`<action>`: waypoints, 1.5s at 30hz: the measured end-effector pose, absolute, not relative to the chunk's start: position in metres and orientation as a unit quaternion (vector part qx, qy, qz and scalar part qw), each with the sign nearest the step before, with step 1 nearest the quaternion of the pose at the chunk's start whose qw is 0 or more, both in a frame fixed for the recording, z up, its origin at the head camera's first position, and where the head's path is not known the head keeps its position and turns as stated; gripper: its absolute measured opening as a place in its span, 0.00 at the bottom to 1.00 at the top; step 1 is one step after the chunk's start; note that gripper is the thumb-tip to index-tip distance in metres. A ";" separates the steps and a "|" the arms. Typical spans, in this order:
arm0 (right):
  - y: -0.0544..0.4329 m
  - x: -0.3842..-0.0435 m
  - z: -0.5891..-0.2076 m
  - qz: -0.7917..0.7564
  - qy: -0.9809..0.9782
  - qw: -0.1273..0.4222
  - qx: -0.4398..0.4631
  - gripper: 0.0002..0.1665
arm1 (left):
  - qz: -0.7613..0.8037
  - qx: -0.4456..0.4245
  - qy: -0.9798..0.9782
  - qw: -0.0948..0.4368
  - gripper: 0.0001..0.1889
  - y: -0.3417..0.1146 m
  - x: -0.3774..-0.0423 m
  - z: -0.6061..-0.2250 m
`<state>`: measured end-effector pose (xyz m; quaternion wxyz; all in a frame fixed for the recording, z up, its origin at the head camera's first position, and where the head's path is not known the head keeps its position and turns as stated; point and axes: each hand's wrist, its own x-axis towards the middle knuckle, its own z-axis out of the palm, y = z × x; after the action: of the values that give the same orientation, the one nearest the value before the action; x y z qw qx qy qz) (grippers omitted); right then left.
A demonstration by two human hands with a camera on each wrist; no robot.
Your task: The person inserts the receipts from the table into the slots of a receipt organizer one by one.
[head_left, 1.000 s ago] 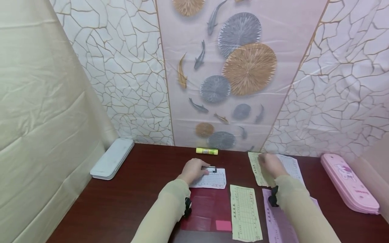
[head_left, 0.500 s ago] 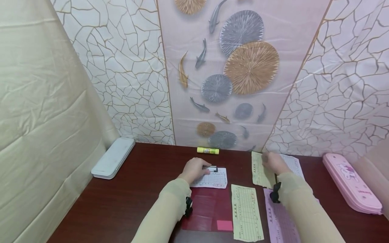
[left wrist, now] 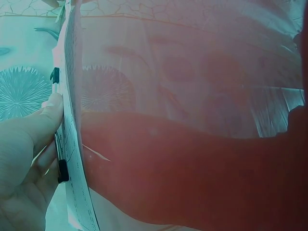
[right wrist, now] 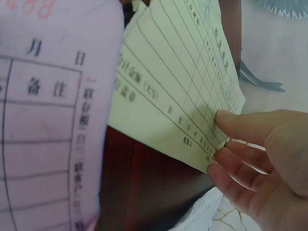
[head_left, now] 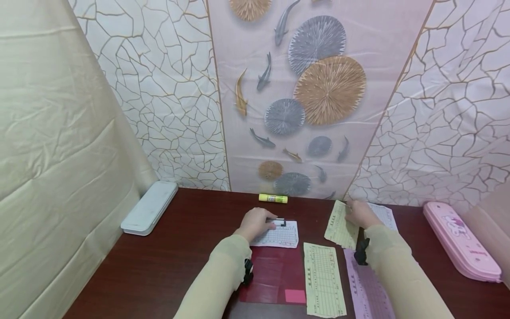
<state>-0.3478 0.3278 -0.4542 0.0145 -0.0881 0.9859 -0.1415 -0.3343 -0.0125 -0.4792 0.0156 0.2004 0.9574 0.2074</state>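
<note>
Head cam: L hand (head_left: 255, 223) at 11 o'clock of red folder (head_left: 271, 274) on bench (head_left: 159, 266), fingers pinching metal clip (head_left: 283, 223) over wht slip (head_left: 279, 238). R hand (head_left: 361, 214) approx 2 o'clock, fingers pinching yel slip (head_left: 338, 228); 2nd yel slip (head_left: 324, 279) btwn 3 & 4, lilac slip (head_left: 368, 283) farther out. Glue stick (head_left: 273, 198) at 12.

L wrist cam: thumb on clip, wht slip's edge just beside, toward 3 o'clock.

R wrist cam: thumb & fingertips pinch yel slip's edge; lilac slip at 9.
</note>
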 end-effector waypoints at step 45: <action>0.341 -0.328 -0.457 -0.160 0.985 -0.061 -0.024 0.07 | 0.214 0.199 0.956 0.016 0.16 -0.014 -0.334 -0.478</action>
<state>-0.3283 0.3411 -0.4567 -0.0613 -0.0245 0.9849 -0.1602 -0.3335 -0.0138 -0.4776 0.0163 0.1993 0.9561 0.2141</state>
